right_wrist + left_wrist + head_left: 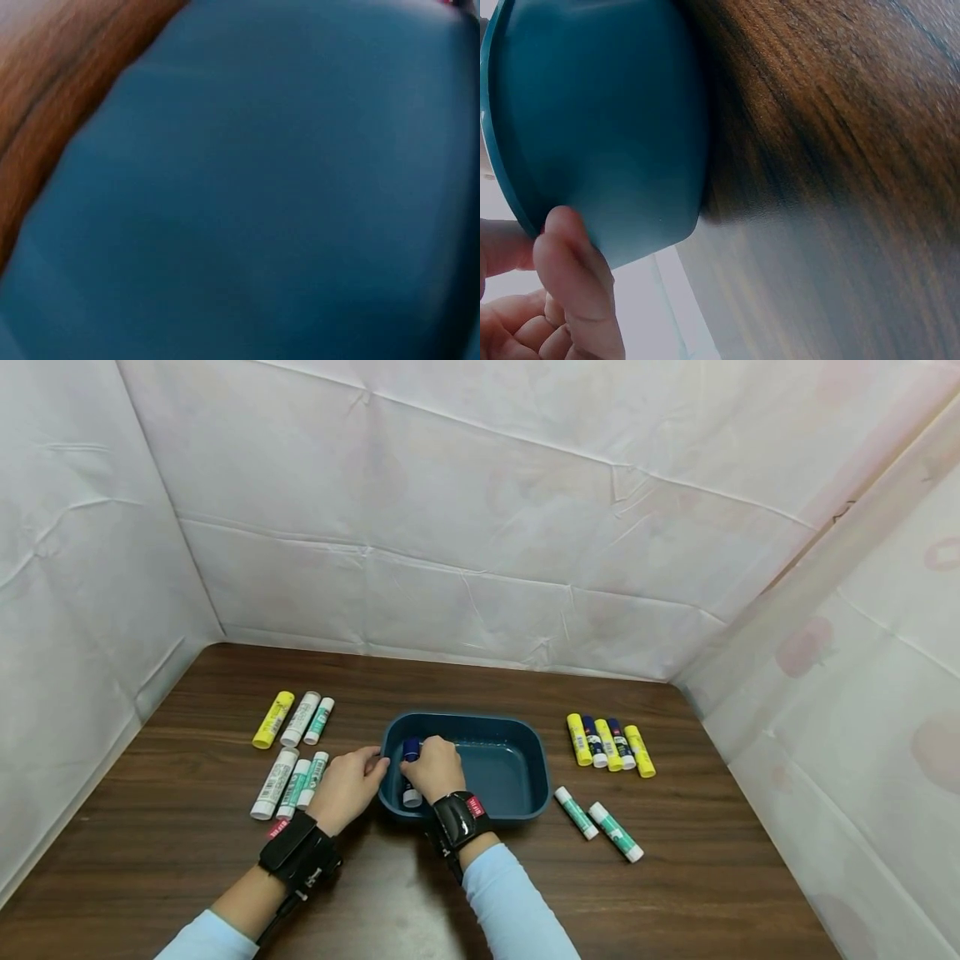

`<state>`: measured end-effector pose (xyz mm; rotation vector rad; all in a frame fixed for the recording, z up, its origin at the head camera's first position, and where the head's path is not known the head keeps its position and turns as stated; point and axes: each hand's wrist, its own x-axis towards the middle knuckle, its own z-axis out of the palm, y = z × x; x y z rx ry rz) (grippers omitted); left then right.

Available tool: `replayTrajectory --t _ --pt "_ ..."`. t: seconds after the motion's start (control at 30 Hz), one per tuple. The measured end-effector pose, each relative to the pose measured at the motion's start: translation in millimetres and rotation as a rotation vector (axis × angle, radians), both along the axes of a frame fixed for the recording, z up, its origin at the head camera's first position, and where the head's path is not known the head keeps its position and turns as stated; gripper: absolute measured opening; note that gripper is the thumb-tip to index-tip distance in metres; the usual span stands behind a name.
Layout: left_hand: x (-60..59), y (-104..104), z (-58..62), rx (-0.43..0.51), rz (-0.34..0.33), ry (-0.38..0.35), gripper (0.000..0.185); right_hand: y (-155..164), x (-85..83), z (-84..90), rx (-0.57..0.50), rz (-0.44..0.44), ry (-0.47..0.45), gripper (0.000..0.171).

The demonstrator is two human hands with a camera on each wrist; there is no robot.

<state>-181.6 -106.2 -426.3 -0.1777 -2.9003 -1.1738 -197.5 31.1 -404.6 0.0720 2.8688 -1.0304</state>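
A dark teal plastic bin (501,777) stands on the table. My left hand (349,789) is at its left end; in the left wrist view the thumb and a finger (574,277) pinch the rim of the bin (622,142). Inside the left end of the bin is a glue stick with a dark blue cap (411,749). My right hand (437,770) reaches into the bin and grips this glue stick from the right side. The right wrist view holds only the blurred bin wall (247,180) and some brown table; neither hand nor glue stick shows there.
Left of the bin lie two groups of glue sticks, one with a yellow stick (273,720), one with a large white stick (274,783). To the right, yellow (579,740) and dark blue sticks (594,742) form a row. Nearer lie two green-and-white sticks (617,832). White sheeting (465,527) encloses the table.
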Motion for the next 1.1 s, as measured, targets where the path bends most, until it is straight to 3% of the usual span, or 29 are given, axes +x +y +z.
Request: replayTrajectory --t 0.63,1.1 --pt "0.7 0.8 -0.9 0.024 -0.002 -0.008 0.038 -10.6 -3.5 -11.6 0.043 -0.043 -0.016 0.036" --pt "2.0 0.5 -0.8 0.045 -0.008 -0.002 0.038 -11.6 -2.3 -17.6 0.038 -0.01 0.014 0.028"
